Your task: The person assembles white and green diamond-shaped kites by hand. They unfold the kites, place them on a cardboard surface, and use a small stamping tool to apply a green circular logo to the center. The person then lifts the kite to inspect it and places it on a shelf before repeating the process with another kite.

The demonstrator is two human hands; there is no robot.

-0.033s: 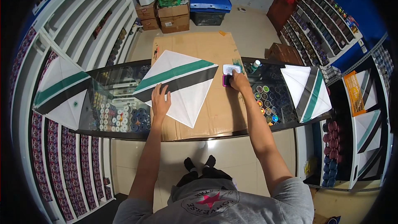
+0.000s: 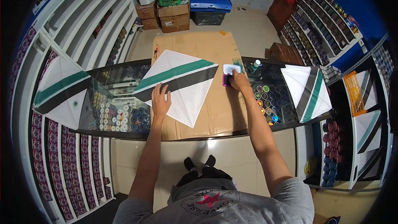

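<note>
A diamond-shaped white kite (image 2: 186,97) with one green and one black stripe lies on a cardboard sheet (image 2: 219,114). My left hand (image 2: 160,100) rests on the kite's lower left part, fingers apart, holding nothing. To the right of the kite is a small open ink pad case (image 2: 225,81), with a magenta lower half and a pale lid. Over its right side my right hand (image 2: 239,81) is closed, index finger toward the lid. Whatever those fingers grip, if anything, is hidden. A small bottle with a pale cap (image 2: 256,63) stands just beyond, to the right.
More striped kites lie at the left (image 2: 62,89) and right (image 2: 306,93) ends of the glass counter (image 2: 120,134). Thread spools (image 2: 114,116) and round colourful lids (image 2: 267,103) show through its top. Shelves (image 2: 83,20) line the left; boxes (image 2: 174,18) stand behind.
</note>
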